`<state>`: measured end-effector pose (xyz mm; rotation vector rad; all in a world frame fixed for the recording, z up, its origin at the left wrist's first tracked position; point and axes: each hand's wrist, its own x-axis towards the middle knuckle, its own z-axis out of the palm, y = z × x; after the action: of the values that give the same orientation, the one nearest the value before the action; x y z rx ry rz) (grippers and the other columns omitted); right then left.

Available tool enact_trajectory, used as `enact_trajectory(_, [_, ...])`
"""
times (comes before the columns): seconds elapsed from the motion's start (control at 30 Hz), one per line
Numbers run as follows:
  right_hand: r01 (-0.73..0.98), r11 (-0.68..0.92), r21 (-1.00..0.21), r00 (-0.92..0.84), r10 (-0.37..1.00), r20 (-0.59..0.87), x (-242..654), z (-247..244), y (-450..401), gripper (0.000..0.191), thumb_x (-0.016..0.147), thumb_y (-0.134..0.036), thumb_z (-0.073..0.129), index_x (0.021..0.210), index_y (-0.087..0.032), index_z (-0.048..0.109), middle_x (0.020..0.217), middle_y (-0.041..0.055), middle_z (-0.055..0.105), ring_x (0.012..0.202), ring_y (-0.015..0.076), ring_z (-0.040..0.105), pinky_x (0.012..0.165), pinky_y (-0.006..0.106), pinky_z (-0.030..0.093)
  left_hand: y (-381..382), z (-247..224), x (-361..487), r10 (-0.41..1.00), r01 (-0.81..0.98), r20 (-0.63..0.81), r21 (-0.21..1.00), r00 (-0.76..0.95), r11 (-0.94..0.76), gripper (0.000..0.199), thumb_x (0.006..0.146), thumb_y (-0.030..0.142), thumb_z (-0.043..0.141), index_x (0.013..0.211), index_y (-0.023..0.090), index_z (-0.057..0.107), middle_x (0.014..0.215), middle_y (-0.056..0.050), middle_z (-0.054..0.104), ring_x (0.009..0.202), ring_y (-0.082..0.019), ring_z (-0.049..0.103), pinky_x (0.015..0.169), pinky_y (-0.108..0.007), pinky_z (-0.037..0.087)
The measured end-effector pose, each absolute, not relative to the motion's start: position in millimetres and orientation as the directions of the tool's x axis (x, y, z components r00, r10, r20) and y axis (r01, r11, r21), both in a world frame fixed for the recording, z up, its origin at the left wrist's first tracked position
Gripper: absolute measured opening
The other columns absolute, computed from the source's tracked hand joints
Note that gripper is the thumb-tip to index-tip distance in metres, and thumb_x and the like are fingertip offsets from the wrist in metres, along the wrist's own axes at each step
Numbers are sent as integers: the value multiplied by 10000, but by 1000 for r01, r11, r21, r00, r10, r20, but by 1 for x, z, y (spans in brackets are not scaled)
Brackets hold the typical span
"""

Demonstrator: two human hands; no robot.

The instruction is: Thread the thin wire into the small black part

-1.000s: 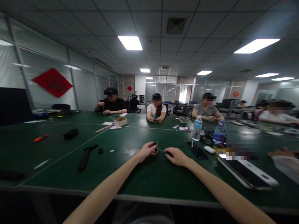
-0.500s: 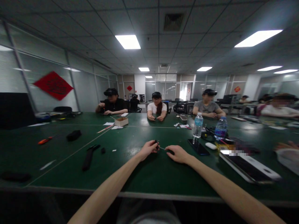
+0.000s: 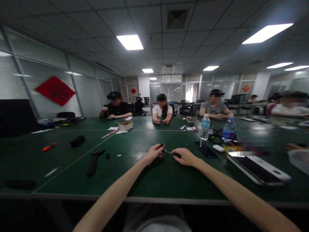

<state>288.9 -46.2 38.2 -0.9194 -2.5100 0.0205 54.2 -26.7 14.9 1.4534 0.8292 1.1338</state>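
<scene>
My left hand (image 3: 154, 154) is closed around a small black part (image 3: 162, 148) above the green table (image 3: 145, 183). Just to its right, my right hand (image 3: 183, 157) is wrapped round the dark handle of a screwdriver (image 3: 176, 155). The thin metal shaft points left and reaches the black part; whether its tip touches is too small to tell. A black T-shaped tool (image 3: 93, 164) lies to the left, with a small black piece (image 3: 107, 156) and a white scrap (image 3: 119, 155) beside it.
On the right are a dark phone (image 3: 206, 149), two bottles (image 3: 205, 128), a white mouse (image 3: 218, 148) and a large white-framed device (image 3: 259, 169). A black block (image 3: 77, 141) and orange tool (image 3: 49, 147) lie left. People sit across the table behind an open box (image 3: 126, 125).
The camera view has shifted slightly, so the table items on the left appear a little further right. Both hands keep nearly the same pose and hold the same things.
</scene>
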Motion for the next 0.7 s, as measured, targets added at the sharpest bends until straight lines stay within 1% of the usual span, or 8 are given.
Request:
enact_trajectory(0.17, [615,770,-168,-661,620,422,288,41,-50,270,809,-297,528,1057,-227,608,958,49,632,861,177,576,795,285,411,-30,19,54,926,-87,195,981,323,-176,346,784,370,592,1043,142,568,956,-102,631,704,-117,605,583,-211,466])
enact_trajectory(0.3, [605,781,-159,-673,607,421,286,42,-53,264,842,-321,490,1057,-224,608,956,54,627,858,176,572,790,285,411,-30,20,54,924,-88,194,981,328,-175,331,781,365,598,1013,131,576,949,-106,634,710,-124,612,597,-223,471])
enact_trajectory(0.5, [594,789,-156,-681,597,424,282,36,-53,252,882,-305,440,1048,-222,610,933,55,633,850,170,574,787,276,409,-27,13,53,908,-160,201,975,367,-152,295,776,348,613,938,103,579,896,-103,643,753,-141,626,722,-289,493])
enact_trajectory(0.6, [628,760,-168,-648,631,427,275,31,-52,255,890,-315,429,1021,-211,621,914,56,643,835,168,582,779,271,408,-24,9,55,930,-180,174,976,325,-120,256,778,323,617,887,96,577,865,-102,642,762,-143,628,750,-311,504])
enact_trajectory(0.7, [676,714,-180,-597,675,433,267,26,-52,268,898,-338,411,977,-210,633,879,51,652,803,165,589,760,264,405,-19,5,57,953,-190,137,978,272,-86,210,786,292,611,822,88,578,818,-99,640,727,-132,627,747,-309,518])
